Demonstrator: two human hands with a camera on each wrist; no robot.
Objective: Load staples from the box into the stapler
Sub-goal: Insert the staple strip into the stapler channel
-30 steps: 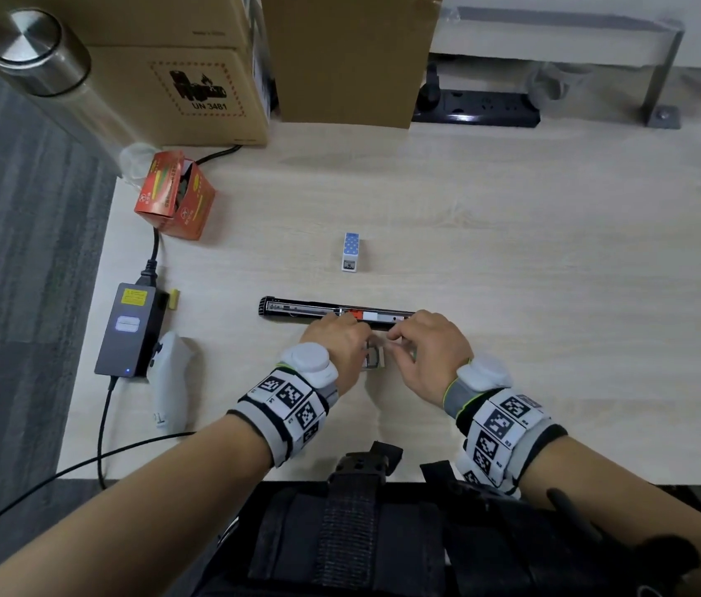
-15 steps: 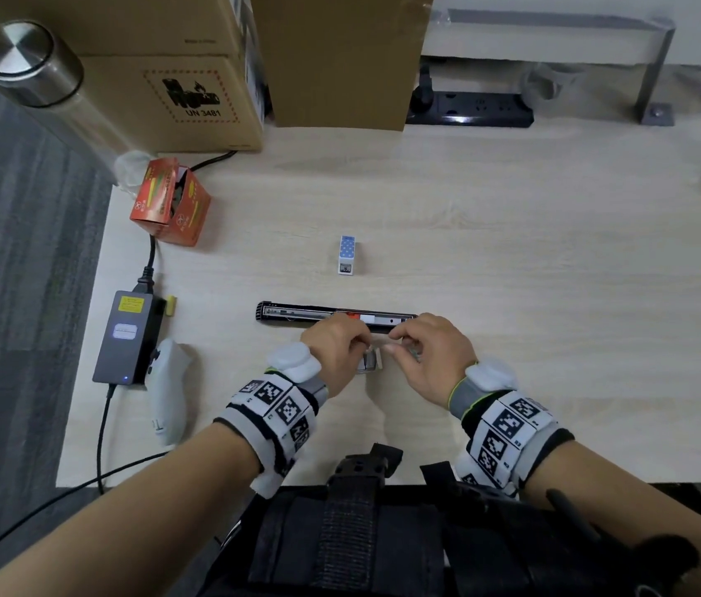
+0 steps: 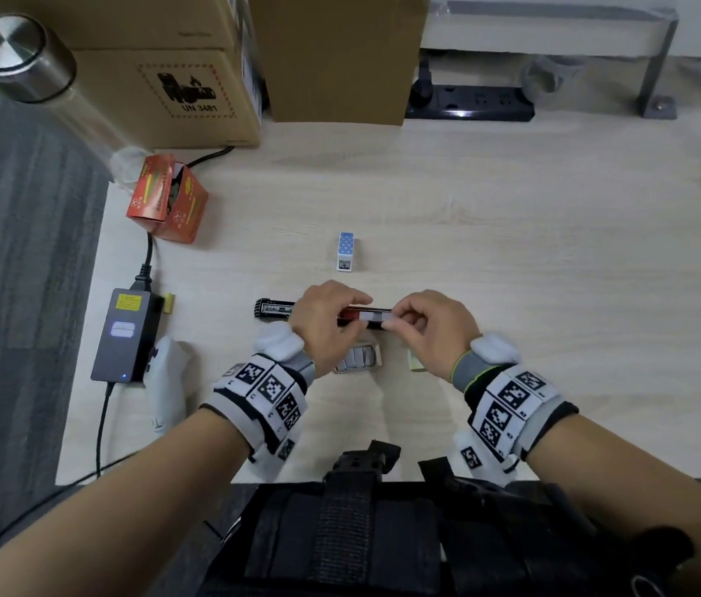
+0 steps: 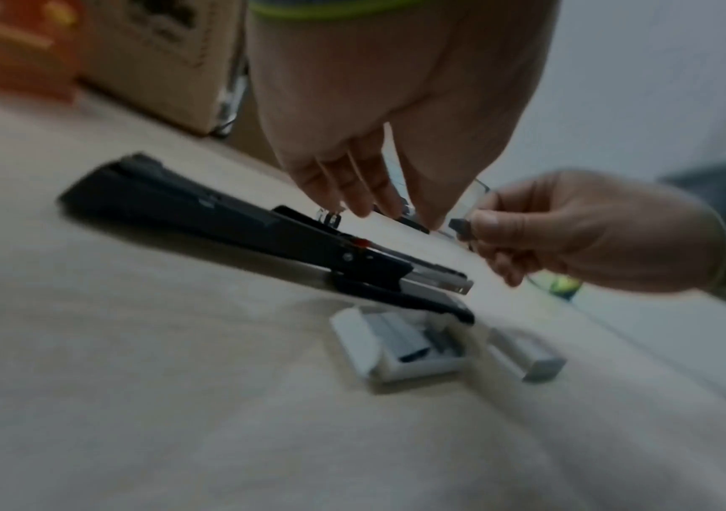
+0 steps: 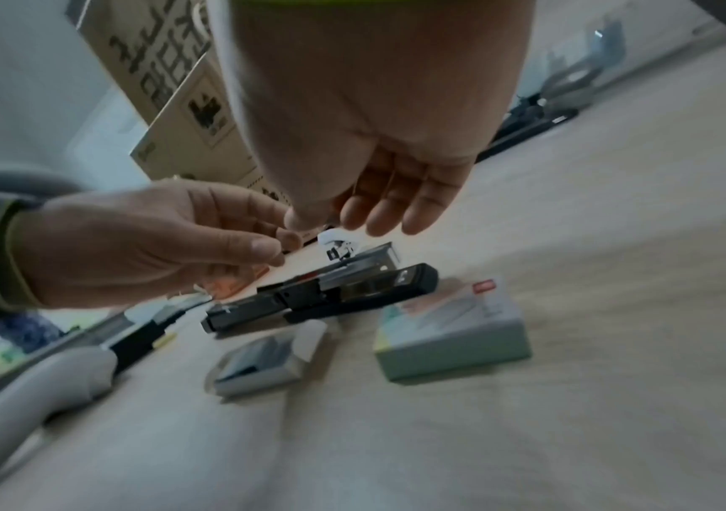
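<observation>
Your left hand (image 3: 326, 321) and right hand (image 3: 431, 333) together pinch 1 strip of staples (image 3: 373, 316) just above the open stapler (image 3: 273, 309), beyond the staple box (image 3: 357, 359). You're mid-load; next, line it up with the channel.

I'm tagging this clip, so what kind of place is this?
Probably an office desk: a wooden desktop with a stapler, a power strip and cardboard boxes at the back.

Head view bright and sharp; both wrist views dim, blurred.
</observation>
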